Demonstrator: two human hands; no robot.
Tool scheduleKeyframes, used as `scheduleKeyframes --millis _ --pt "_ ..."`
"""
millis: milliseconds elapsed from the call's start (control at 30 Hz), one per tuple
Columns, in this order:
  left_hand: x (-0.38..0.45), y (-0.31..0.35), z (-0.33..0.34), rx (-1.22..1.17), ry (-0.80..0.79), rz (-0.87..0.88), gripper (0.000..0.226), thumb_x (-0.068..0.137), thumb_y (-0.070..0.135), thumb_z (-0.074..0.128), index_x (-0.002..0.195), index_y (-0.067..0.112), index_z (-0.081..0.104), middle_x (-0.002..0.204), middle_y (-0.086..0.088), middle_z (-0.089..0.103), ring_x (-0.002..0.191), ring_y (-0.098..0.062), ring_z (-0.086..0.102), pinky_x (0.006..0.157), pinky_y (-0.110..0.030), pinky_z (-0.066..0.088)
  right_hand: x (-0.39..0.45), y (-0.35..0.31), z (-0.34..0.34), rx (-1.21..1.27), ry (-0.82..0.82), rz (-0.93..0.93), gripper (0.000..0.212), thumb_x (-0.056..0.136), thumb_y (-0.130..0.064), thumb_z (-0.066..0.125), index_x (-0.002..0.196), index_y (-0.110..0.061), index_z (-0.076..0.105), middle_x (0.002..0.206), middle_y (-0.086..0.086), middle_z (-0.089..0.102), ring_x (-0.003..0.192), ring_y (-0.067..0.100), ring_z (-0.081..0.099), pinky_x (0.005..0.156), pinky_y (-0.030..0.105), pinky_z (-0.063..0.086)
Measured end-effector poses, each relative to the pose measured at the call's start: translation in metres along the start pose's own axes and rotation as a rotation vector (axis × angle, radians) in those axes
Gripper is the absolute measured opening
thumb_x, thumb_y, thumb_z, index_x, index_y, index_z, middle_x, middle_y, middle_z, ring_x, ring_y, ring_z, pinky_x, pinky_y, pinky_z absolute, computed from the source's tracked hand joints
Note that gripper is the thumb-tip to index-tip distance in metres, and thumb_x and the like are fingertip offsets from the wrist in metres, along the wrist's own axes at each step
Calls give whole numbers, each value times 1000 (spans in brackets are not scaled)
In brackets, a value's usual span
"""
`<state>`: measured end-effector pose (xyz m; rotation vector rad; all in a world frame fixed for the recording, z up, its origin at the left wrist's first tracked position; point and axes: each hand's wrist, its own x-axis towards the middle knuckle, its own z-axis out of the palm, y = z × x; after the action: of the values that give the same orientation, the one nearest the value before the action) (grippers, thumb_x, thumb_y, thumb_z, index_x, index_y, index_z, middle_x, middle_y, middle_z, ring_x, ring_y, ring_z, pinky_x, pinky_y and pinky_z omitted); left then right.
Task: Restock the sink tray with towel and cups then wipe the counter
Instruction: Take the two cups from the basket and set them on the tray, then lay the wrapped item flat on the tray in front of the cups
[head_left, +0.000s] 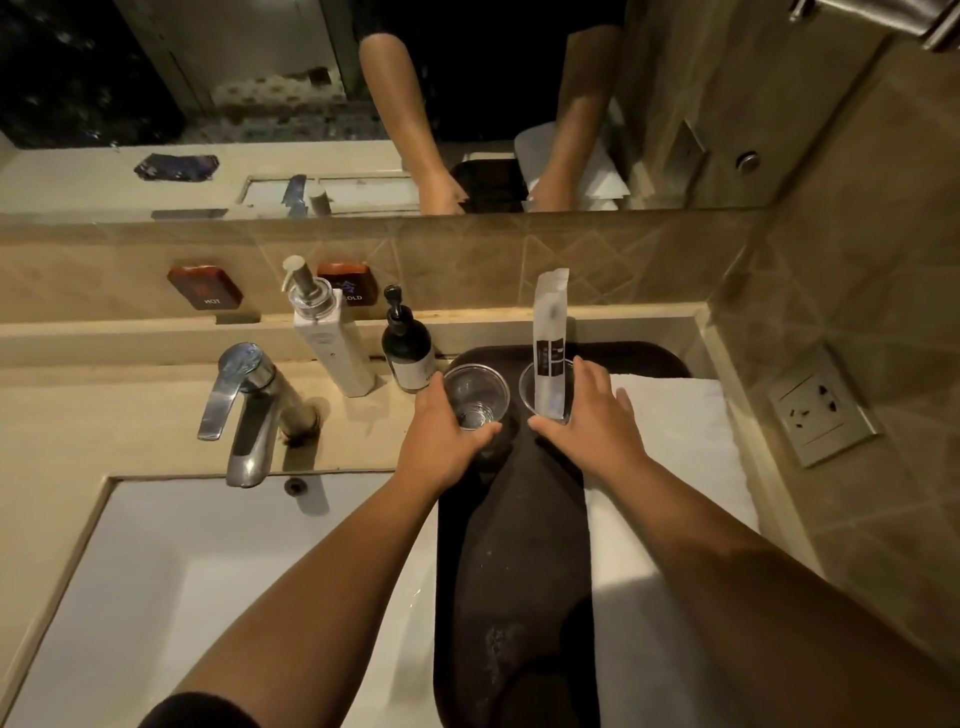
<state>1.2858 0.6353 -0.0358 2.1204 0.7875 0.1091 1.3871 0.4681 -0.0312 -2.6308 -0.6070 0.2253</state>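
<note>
A long dark tray (511, 545) lies on the counter to the right of the sink. At its far end stand two clear plastic cups. My left hand (441, 431) wraps around the empty left cup (477, 387). My right hand (592, 415) grips the right cup (532, 387), which holds an upright wrapped toothbrush packet (550, 332). A folded white towel (670, 415) lies along the tray's right side, partly under my right forearm.
A white sink basin (208, 571) with a chrome faucet (244, 410) is at the left. A white pump bottle (324, 332) and a dark pump bottle (408, 348) stand beside the left cup. A mirror lines the back wall, a wall socket (821, 405) is at right.
</note>
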Motion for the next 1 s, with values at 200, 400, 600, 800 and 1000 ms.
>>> scheduleKeyframes --millis 200,400,600,800,1000 --pt "5 0 -2 22 -39 -11 103 73 44 83 152 18 22 152 -6 37 135 -26 43 110 -43 41 0 -2 -2 55 -24 45 97 78 -59 69 152 -20 18 158 5 25 139 31 33 113 51 29" --pt "7 0 -5 10 -72 -9 113 69 49 84 154 18 16 156 -8 32 139 -27 38 111 -42 37 -2 -2 -6 64 -26 35 104 76 -61 71 153 -22 13 161 3 16 144 28 25 115 52 26" --pt "4 -3 -6 -25 -93 -18 126 67 52 84 157 21 1 162 -7 21 144 -28 29 113 -41 31 3 -3 -14 205 19 51 96 81 -64 61 153 -22 15 162 2 16 146 25 21 115 51 27" --pt "1 -5 -9 -14 -88 -6 122 67 54 84 156 24 7 161 -6 24 143 -28 32 112 -45 35 54 -13 -39 313 -47 119 71 89 -54 56 147 -19 33 150 4 42 135 27 40 105 47 39" --pt "-8 -15 -16 5 -53 -22 117 67 62 79 155 28 10 160 -5 27 142 -28 34 109 -43 36 84 -19 -46 476 -174 206 28 93 -34 62 113 -14 65 105 5 69 90 21 64 67 32 49"
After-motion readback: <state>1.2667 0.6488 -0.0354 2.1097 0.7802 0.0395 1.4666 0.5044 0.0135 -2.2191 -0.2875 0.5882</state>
